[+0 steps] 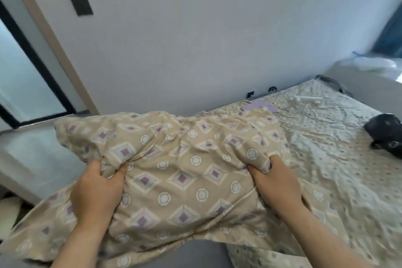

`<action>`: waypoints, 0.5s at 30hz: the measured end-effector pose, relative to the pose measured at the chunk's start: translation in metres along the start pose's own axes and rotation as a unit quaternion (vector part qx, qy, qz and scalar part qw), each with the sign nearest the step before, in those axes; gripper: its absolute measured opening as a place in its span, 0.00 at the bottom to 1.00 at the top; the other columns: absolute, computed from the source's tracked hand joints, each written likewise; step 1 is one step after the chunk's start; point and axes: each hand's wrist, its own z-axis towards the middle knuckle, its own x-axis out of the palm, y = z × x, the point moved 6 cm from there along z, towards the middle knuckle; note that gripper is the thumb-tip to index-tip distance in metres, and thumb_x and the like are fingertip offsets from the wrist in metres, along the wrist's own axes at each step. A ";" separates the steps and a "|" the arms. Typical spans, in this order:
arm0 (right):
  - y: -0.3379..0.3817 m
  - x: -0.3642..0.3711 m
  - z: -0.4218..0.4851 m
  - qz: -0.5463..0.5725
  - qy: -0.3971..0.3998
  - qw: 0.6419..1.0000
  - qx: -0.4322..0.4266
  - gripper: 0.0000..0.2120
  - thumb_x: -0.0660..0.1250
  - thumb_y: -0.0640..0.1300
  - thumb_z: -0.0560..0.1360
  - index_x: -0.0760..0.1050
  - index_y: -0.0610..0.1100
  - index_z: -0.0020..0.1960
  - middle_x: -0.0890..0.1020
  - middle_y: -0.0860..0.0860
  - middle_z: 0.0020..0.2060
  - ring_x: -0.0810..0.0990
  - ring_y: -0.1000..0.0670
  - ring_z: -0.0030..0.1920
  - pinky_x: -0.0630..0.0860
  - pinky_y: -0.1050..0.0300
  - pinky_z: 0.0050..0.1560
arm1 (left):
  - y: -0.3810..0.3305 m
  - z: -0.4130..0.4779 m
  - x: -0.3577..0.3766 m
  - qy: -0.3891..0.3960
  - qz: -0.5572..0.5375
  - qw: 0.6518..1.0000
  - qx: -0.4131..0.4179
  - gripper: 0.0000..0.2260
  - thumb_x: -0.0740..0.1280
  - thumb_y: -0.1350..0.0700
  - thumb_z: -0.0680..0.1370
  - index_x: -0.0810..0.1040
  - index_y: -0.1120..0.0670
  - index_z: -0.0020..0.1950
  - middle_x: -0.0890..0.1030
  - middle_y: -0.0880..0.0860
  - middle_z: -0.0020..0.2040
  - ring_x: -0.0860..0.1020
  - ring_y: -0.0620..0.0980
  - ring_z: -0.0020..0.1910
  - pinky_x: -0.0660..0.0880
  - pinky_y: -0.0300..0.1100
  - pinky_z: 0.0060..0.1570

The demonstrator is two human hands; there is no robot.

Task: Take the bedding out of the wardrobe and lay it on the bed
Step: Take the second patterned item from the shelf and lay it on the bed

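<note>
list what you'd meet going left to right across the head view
dark-framed glass door → left hand gripping beige diamond-patterned bedding → right hand gripping it too → black object on the beige-sheeted bed

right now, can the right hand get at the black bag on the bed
Probably not yet: the right hand is busy gripping the quilt. The bag lies off to its right with only open sheet between, so once it lets go the way looks free.

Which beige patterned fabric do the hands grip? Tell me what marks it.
The bedding with large purple diamonds and white circles, gripped by the left hand and right hand. The bed sheet lies spread out with finer dots.
</note>
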 end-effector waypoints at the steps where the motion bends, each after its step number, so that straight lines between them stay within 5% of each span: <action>1: -0.014 -0.009 0.000 -0.002 -0.012 1.000 0.022 0.18 0.64 0.66 0.71 0.66 0.52 0.41 0.77 0.55 0.36 0.72 0.54 0.35 0.64 0.55 0.31 | -0.011 0.002 0.020 0.021 -0.011 1.000 0.013 0.18 0.70 0.42 0.72 0.70 0.56 0.38 0.73 0.53 0.31 0.71 0.58 0.34 0.69 0.48 0.34; 15: -0.185 -0.119 -0.056 -0.004 -0.189 0.946 0.264 0.20 0.65 0.69 0.68 0.68 0.52 0.42 0.79 0.53 0.37 0.77 0.48 0.38 0.73 0.50 0.39 | -0.181 -0.064 0.228 0.259 -0.089 0.943 0.188 0.16 0.68 0.41 0.73 0.72 0.53 0.42 0.75 0.52 0.35 0.71 0.57 0.36 0.69 0.48 0.37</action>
